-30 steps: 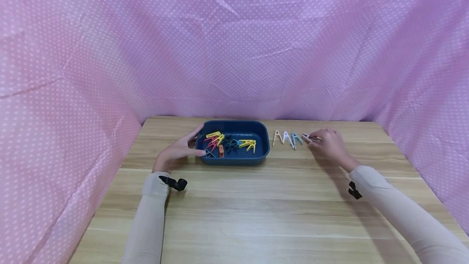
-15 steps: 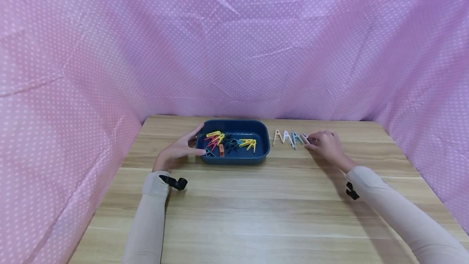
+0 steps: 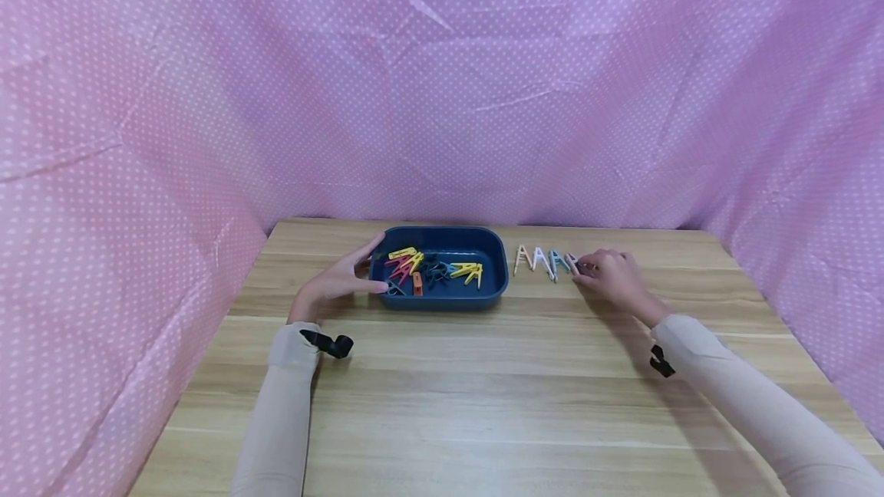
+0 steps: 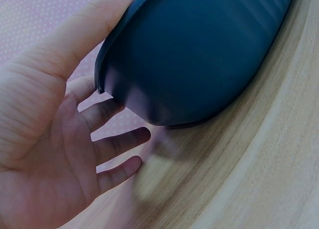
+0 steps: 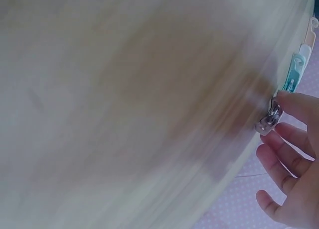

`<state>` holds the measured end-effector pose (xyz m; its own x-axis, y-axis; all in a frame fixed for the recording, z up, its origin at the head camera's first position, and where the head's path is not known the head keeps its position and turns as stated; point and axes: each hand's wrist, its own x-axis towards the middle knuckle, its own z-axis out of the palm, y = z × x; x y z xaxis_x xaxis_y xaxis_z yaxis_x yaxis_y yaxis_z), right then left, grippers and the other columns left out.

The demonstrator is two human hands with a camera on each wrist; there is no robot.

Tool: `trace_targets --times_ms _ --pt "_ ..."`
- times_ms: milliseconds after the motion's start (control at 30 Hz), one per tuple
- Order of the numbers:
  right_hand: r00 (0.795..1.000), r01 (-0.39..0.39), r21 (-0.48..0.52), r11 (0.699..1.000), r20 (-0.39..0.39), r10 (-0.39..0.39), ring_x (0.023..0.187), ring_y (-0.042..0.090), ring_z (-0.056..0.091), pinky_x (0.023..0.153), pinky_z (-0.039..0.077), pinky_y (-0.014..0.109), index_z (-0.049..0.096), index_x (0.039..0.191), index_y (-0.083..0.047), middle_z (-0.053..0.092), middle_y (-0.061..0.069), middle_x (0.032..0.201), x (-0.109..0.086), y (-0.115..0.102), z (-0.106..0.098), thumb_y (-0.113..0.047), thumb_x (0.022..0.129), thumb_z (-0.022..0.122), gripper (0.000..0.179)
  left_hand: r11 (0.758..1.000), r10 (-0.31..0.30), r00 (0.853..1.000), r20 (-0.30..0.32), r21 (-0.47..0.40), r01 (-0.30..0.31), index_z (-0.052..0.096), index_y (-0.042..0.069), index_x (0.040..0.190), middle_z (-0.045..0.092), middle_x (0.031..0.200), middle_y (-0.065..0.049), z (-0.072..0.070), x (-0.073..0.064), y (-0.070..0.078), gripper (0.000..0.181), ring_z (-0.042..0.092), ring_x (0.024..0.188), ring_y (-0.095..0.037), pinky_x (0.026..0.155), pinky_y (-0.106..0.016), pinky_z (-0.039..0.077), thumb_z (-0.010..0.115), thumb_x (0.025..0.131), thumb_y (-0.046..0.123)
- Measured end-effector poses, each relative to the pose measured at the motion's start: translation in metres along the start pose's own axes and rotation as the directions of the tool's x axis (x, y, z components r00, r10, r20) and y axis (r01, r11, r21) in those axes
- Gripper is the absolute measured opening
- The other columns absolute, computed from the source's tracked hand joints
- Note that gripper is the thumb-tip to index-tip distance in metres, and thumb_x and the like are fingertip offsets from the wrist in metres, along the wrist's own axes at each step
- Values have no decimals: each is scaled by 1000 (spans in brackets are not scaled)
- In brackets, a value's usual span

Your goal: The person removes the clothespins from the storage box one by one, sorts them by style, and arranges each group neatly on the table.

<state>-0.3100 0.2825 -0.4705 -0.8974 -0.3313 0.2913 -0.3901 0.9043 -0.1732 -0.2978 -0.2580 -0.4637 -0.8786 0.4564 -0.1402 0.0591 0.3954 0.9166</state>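
Note:
My left hand (image 3: 338, 278) grips the left end of a dark blue tray (image 3: 442, 303), its thumb over the rim and other fingers along the outer wall. In the left wrist view, the little finger stands apart from the tray (image 4: 199, 55). Between thumb and fingertips, my right hand (image 3: 617, 278) pinches a greyish-mauve clothespin (image 3: 572, 262), also visible as a shiny clothespin (image 5: 269, 118) in the right wrist view. It sits at the right end of a row with a cream clothespin (image 3: 522, 258), a white clothespin (image 3: 541, 259) and a teal clothespin (image 3: 557, 261).
Inside the tray lie yellow clothespins (image 3: 466, 270), pink clothespins (image 3: 400, 271), an orange clothespin (image 3: 417, 283) and a dark tangle (image 3: 435, 272) of unclear pieces. A wooden table (image 3: 470, 390) bears everything. Pink dotted cloth (image 3: 442, 98) hangs behind its far edge and at both sides.
My right hand has shifted slightly left, bringing the mauve clothespin closer to the teal one and turning it nearer in line with the row. The left hand and tray stay put.

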Motion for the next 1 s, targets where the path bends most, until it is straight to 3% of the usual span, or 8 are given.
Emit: trace_targets --times_ms 333,700,1000 --pt "999 -32 44 999 -5 32 69 18 56 73 41 46 75 84 -10 67 2 73 2 -4 3 -24 84 83 17 1000 1 1000 0 10 -1 11 46 162 3 173 7 1 0 0 99 8 159 -34 125 -65 10 78 91 29" --pt "999 -47 67 997 13 46 74 22 63 81 42 56 76 92 -6 71 7 80 4 -7 4 -22 85 83 19 1000 -27 1000 -4 -14 27 12 48 161 2 172 9 2 1 1 99 5 159 -33 125 -66 7 78 91 29" --pt "999 -42 63 997 23 40 75 23 65 80 43 55 77 98 -4 72 8 82 4 -9 3 -22 86 82 22 999 -32 999 -10 -38 31 12 48 161 3 172 8 2 0 1 98 5 159 -32 125 -66 7 78 92 27"
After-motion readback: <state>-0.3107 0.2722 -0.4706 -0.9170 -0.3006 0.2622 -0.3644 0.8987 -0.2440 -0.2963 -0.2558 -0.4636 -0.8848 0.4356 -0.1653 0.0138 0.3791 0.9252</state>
